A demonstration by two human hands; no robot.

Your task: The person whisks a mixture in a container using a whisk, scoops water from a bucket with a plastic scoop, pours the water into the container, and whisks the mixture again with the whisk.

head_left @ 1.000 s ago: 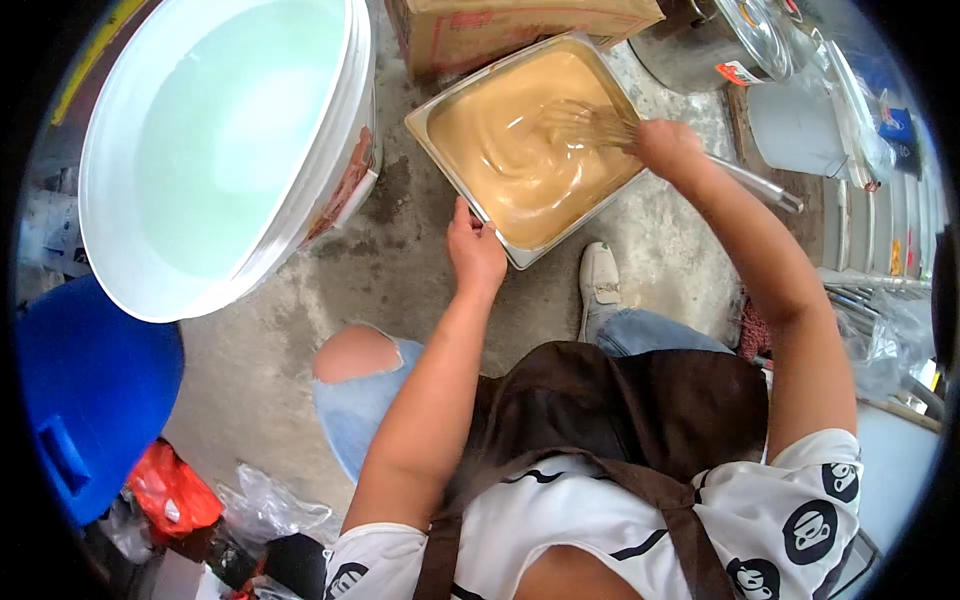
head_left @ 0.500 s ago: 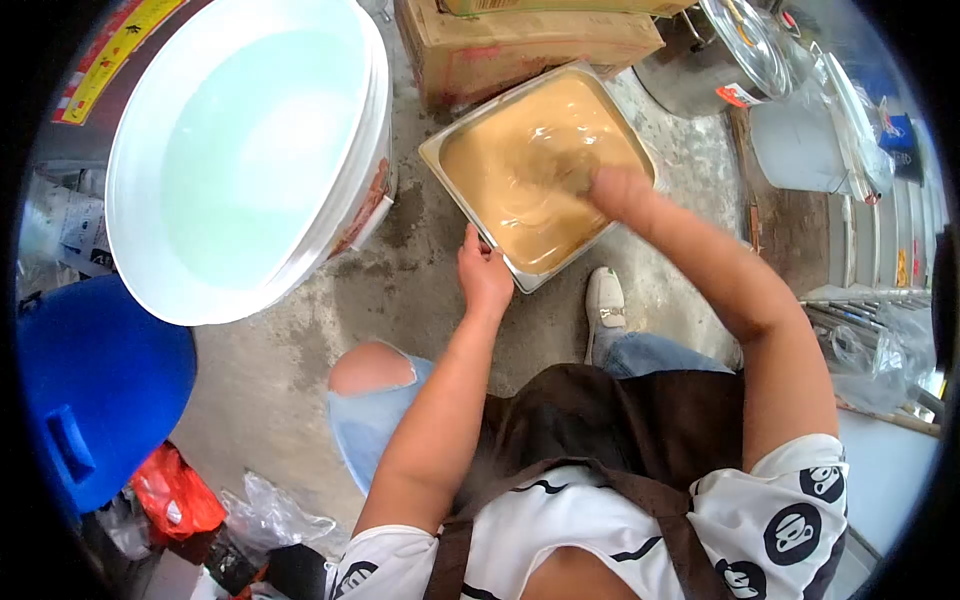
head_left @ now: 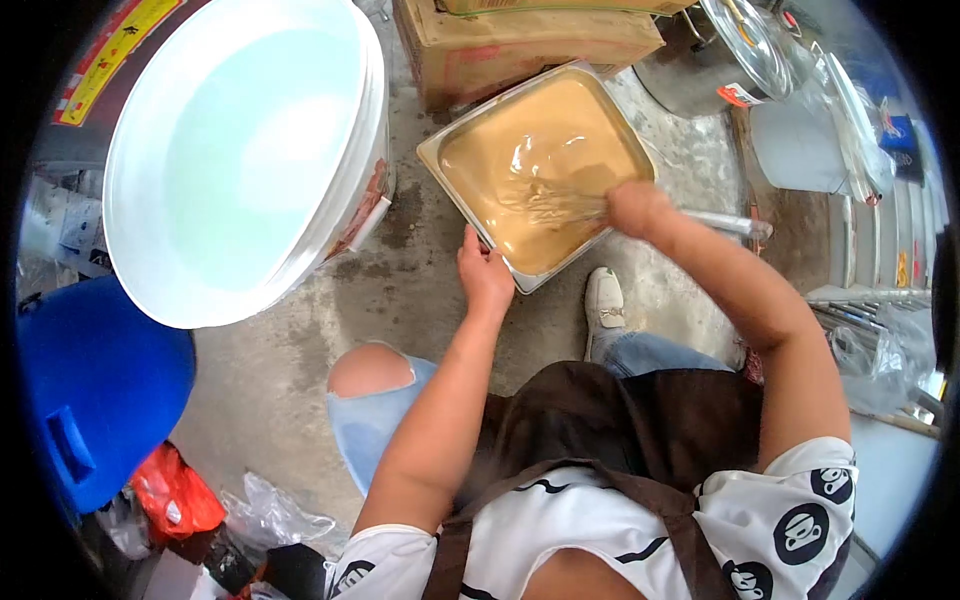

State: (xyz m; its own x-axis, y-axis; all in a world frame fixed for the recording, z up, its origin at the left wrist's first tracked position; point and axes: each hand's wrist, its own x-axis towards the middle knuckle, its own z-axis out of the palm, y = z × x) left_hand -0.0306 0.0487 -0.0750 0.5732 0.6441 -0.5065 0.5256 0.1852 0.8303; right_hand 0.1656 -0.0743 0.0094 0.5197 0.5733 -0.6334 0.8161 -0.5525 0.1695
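Note:
A square metal pan (head_left: 522, 283) on the concrete floor holds a tan, creamy liquid (head_left: 560, 130) with a glossy, rippled surface. My left hand (head_left: 484, 270) is closed on the pan's near-left rim, with the fingertips over its edge. In my right hand (head_left: 638, 208) I grip a whisk, its wire loops (head_left: 550, 205) dipping into the liquid near the pan's middle. The whisk's metal handle (head_left: 728, 222) sticks out behind my fist to the right.
A large white tub (head_left: 375, 150) of pale, clear liquid stands at left, above a blue plastic barrel (head_left: 110, 380). Cardboard boxes (head_left: 530, 50) touch the pan's far side. A lidded steel pot (head_left: 685, 70) and a translucent bucket (head_left: 800, 145) stand at right. My shoe (head_left: 604, 298) is close by.
My right hand and the whisk have swung toward me and slightly right, and the handle now shows. Ripples in the liquid have shifted. My left hand keeps its place on the rim.

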